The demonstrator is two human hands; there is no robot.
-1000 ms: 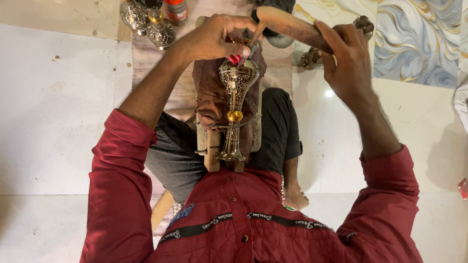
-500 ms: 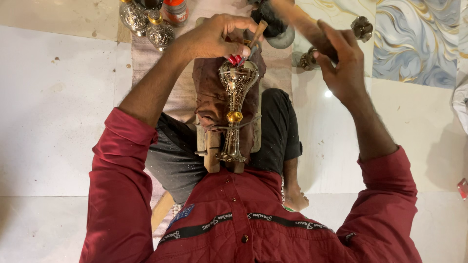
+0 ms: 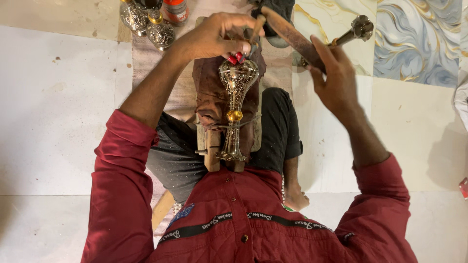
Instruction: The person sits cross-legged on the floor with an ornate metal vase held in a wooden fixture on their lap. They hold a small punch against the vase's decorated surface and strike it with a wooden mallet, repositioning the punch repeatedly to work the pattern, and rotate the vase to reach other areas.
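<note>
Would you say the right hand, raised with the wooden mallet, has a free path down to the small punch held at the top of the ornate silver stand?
Probably yes: the right hand holds the wooden mallet just above the small punch, with nothing between them.

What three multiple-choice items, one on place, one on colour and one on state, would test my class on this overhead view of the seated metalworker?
1. Where does the ornate metal stand lie?
A. on a wooden block over the lap
B. on the bare floor
C. on a shelf

2. What colour is the bead on its stem?
A. blue
B. amber
C. white

3. How is the wooden mallet held?
A. lying on the tiles
B. raised in the right hand
C. tucked under an arm

Answers: 1 A, the block sits under it between the knees; 2 B, it glows yellow-orange; 3 B, the fingers wrap its handle above the work while the left hand steadies a small punch.
</note>
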